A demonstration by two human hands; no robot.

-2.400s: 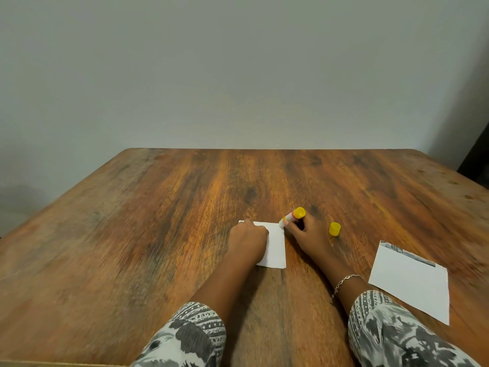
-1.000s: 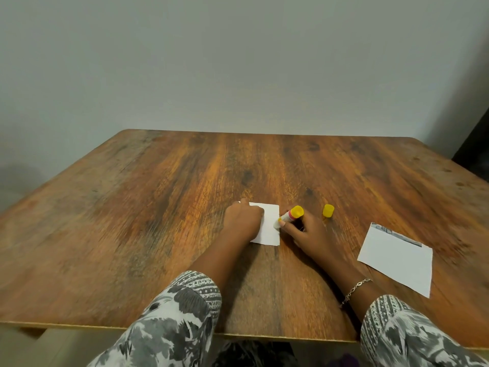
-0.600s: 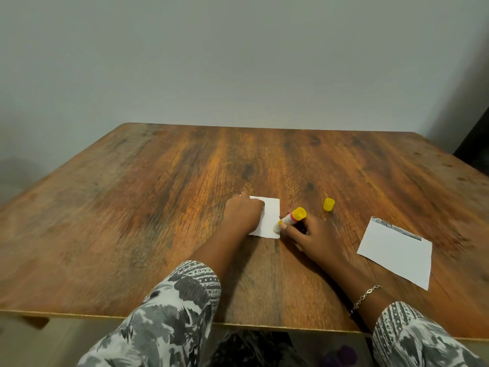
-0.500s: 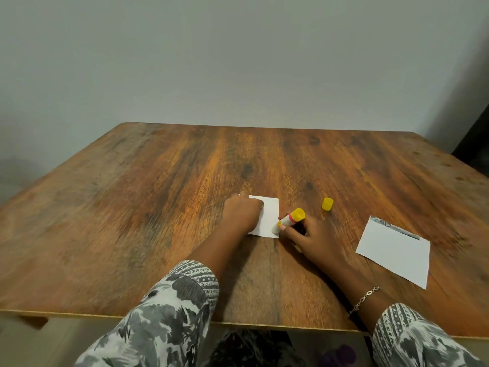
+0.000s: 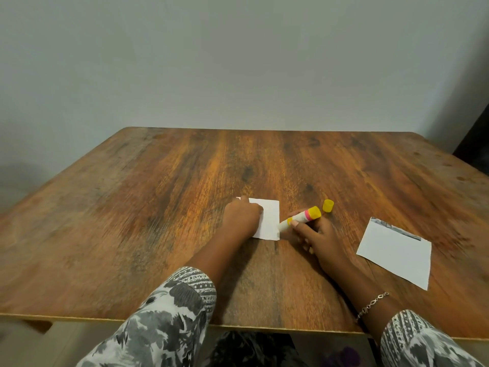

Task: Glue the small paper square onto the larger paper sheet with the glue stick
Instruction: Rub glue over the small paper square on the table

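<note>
Single head cam, wide-angle, looks fwd & down over table [image 5: 148, 234] to the wall [image 5: 238, 62]. Table's near edge close, low in frame.

- Small paper square [image 5: 270, 217]: white, lying flat.
- Glue stick [image 5: 300, 218]: uncapped, tilted, tip at the square's right edge.
- Larger paper sheet [image 5: 395, 252]: flat, well right of the square.

1. Left hand [image 5: 242, 219] is laid on paper square [image 5: 270, 218], fingers bent, forearm stretched forward.
2. Glue stick [image 5: 304, 216] is gripped by right hand [image 5: 320, 237], thumb and fingers curled round it, forearm angled inward.
</note>
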